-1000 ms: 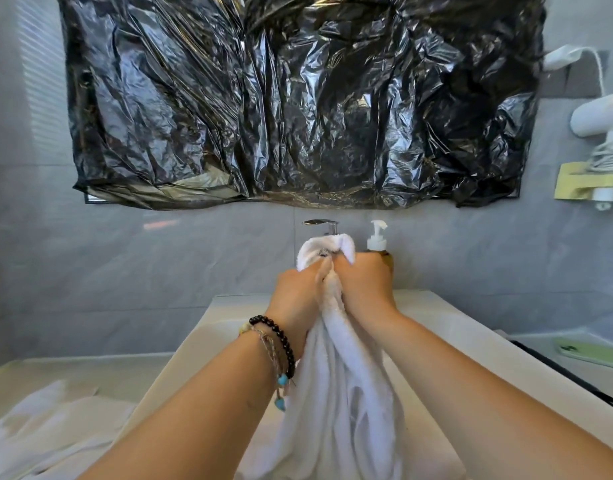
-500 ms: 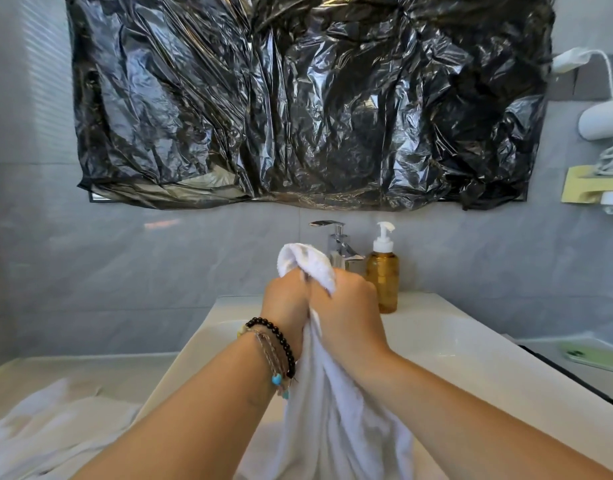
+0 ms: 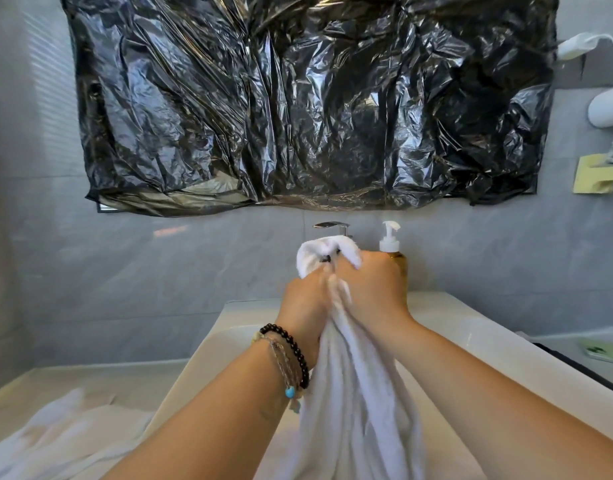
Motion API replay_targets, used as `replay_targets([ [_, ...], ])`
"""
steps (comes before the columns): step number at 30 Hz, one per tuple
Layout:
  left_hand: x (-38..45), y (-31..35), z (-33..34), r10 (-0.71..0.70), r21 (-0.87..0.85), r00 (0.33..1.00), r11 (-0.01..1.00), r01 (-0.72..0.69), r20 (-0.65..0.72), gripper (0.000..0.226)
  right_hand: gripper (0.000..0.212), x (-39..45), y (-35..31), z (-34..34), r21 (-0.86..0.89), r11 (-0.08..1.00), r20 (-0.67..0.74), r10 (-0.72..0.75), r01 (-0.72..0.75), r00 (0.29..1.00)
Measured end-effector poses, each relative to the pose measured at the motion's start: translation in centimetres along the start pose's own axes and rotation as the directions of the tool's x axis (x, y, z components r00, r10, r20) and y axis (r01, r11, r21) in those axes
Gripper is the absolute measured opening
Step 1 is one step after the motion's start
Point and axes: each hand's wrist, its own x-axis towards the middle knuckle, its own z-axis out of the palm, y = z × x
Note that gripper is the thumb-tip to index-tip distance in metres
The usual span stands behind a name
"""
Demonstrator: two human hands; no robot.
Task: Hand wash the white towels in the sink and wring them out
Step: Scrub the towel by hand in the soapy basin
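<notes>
A white towel (image 3: 353,393) hangs bunched over the white sink (image 3: 471,327), its top looping above my fists. My left hand (image 3: 306,303), with bead bracelets at the wrist, grips the towel on the left side. My right hand (image 3: 374,289) grips it right beside, knuckles touching the left hand. The towel's lower part drops between my forearms out of the frame. A second white towel (image 3: 55,441) lies spread on the counter at the lower left.
The chrome faucet (image 3: 334,227) and an amber soap pump bottle (image 3: 393,252) stand behind my hands at the sink's back. A black plastic sheet (image 3: 308,102) covers the wall above. A green phone (image 3: 601,349) lies on the right counter.
My two hands, gripping the towel, moved up and to the right, in front of the faucet and the soap bottle. The towel's top loop spread a little wider.
</notes>
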Motion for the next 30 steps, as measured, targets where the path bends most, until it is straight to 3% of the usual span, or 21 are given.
replay_targets([
  [2,-0.3,0.1,0.7,0.044,-0.051,0.999,0.998,-0.044,0.013,0.033,0.045,1.1,1.9,-0.5,0.006,0.999,-0.041,0.032,-0.032,0.999],
  [4,-0.1,0.4,0.6,0.107,-0.029,0.992,0.994,-0.109,-0.064,0.032,0.048,0.1,1.3,0.3,0.040,0.999,-0.093,-0.010,0.014,0.996],
  [6,0.5,0.9,-0.2,0.155,-0.002,0.971,0.987,-0.158,-0.183,0.029,0.041,-1.6,-0.8,1.5,0.172,0.984,-0.129,-0.012,0.034,0.992],
  [8,0.6,0.6,-0.6,0.123,-0.012,0.969,0.992,-0.128,-0.214,0.028,0.037,-1.8,-2.3,1.7,0.197,0.978,-0.146,-0.038,0.066,0.989],
  [10,-0.1,0.1,-0.2,0.051,0.038,0.994,0.998,-0.048,-0.096,0.024,0.039,-0.5,-1.9,1.0,0.113,0.993,-0.149,-0.030,0.047,0.988],
  [12,-0.6,-0.6,0.9,0.000,0.007,0.999,1.000,0.000,0.035,0.022,0.039,1.7,0.8,0.6,0.093,0.993,-0.121,0.089,-0.078,0.989],
  [14,-0.5,-0.5,1.1,0.052,0.038,0.997,0.998,-0.054,0.061,0.021,0.038,2.0,2.0,0.7,0.100,0.969,-0.105,0.238,-0.227,0.966],
  [16,0.3,0.0,0.3,0.120,0.145,0.991,0.983,-0.110,-0.063,0.025,0.039,0.1,0.9,1.2,0.089,0.985,-0.074,0.152,-0.146,0.986],
  [18,0.9,0.4,-0.9,0.074,0.046,0.980,0.997,-0.067,-0.183,0.032,0.039,-2.1,-1.6,1.4,0.152,0.988,-0.023,0.009,-0.005,1.000],
  [21,0.0,-0.1,-0.8,0.020,-0.020,0.999,1.000,-0.021,-0.042,0.039,0.043,-0.6,-1.4,1.2,0.127,0.992,-0.129,-0.009,0.025,0.992],
  [24,-0.9,-0.5,1.2,0.015,0.002,0.994,1.000,-0.015,0.111,0.034,0.031,2.3,3.2,0.7,0.128,0.979,-0.069,0.171,-0.161,0.983],
  [26,0.0,-0.2,1.3,0.006,0.065,1.000,0.998,-0.007,0.021,0.031,0.026,0.8,3.3,0.6,0.135,0.981,-0.047,0.145,-0.138,0.988],
  [30,1.2,-0.3,-1.1,-0.100,0.004,0.984,0.995,0.102,-0.147,0.021,0.044,-2.4,-1.8,1.3,0.104,0.993,-0.073,-0.056,0.063,0.996],
])
